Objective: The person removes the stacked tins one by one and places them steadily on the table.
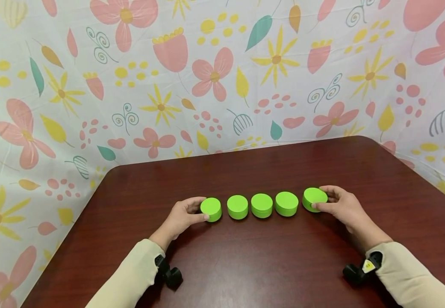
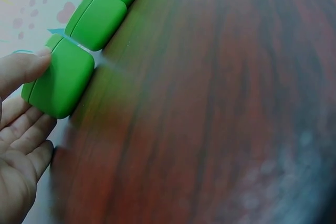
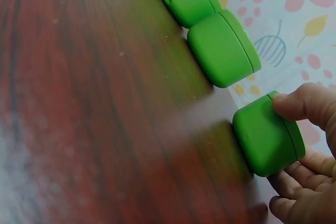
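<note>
Several round green lidded containers stand in a row across the table. My left hand [image 1: 184, 215] grips the leftmost green container [image 1: 211, 209], thumb on its near side and fingers behind it. At the other end, my right hand [image 1: 341, 205] holds the rightmost green container [image 1: 314, 199] between thumb and fingers. Between them stand a second container [image 1: 237, 207], a middle one [image 1: 261, 205] and a fourth [image 1: 286, 203], untouched. In the right wrist view, a gap separates the held container [image 3: 268, 137] from its neighbour [image 3: 223, 51]. A lid seam shows in the left wrist view on the held container [image 2: 63, 80].
The dark red-brown wooden table [image 1: 237, 265] has rounded far corners. Behind it hangs a white cloth [image 1: 230, 107] printed with flowers and leaves. Black wrist cameras sit at the left cuff [image 1: 168, 273] and the right cuff [image 1: 361, 271], close above the tabletop.
</note>
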{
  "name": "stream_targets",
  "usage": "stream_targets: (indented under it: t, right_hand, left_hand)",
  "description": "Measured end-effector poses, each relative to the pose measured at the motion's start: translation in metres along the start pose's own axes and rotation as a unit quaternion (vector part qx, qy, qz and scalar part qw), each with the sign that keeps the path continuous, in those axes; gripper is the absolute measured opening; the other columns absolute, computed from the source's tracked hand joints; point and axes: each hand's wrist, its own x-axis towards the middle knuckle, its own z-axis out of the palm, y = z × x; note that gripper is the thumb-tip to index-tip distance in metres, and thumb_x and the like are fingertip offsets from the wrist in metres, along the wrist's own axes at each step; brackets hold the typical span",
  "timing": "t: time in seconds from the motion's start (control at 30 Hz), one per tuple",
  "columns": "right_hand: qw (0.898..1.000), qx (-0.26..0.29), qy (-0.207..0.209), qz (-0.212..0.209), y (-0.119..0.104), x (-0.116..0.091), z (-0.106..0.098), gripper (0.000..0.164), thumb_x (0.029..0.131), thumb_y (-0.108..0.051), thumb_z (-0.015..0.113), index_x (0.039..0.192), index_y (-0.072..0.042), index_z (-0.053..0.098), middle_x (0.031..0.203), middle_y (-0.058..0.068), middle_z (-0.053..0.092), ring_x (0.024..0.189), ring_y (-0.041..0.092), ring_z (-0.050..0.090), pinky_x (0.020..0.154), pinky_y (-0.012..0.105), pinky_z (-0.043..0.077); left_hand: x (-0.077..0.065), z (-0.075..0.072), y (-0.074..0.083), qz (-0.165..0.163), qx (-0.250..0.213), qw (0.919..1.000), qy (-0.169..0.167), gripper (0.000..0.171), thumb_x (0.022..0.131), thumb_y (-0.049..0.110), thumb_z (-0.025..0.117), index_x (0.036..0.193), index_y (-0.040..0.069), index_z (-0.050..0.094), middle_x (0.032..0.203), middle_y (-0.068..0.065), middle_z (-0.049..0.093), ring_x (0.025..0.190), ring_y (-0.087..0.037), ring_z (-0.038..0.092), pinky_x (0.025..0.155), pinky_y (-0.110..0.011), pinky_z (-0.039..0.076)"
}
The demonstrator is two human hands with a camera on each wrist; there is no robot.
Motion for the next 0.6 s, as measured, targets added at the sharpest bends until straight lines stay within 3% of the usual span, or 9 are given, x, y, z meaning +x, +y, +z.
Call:
stream_targets:
  t: [0.43,0.5,0.6]
  right_hand:
    - [1.0,0.004,-0.005,0.011,0.004,-0.0006,-0.0023,0.071,0.082,-0.022,0.071,0.135,0.006,0.034,0.126,0.023,0.047,0.083,-0.011,0.046,0.068,0.015,0.045]
    - [1.0,0.011,-0.005,0.013,0.0034,-0.0019,-0.003,0.073,0.082,-0.023,0.071,0.136,0.006,0.031,0.128,0.025,0.043,0.089,-0.003,0.048,0.069,0.014,0.044]
    - [1.0,0.021,0.0,0.009,-0.0005,-0.0044,-0.0054,0.075,0.084,-0.025,0.069,0.139,0.005,0.027,0.134,0.027,0.036,0.108,0.022,0.049,0.07,0.012,0.041]
  left_hand:
    - [0.0026,-0.0002,0.0011,-0.004,0.003,1.0,-0.007,0.06,0.077,0.004,0.073,0.132,0.0,0.048,0.129,-0.019,0.054,0.118,-0.031,0.052,0.086,-0.029,0.049]
    - [0.0017,-0.0012,0.0018,-0.004,0.013,0.9998,-0.012,0.065,0.078,0.006,0.073,0.136,0.0,0.043,0.133,-0.02,0.05,0.122,-0.032,0.048,0.091,-0.034,0.047]
    - [-0.0023,-0.0053,0.0052,-0.005,0.041,0.9991,-0.003,0.069,0.08,0.012,0.072,0.14,0.002,0.038,0.137,-0.02,0.046,0.126,-0.033,0.044,0.098,-0.044,0.041]
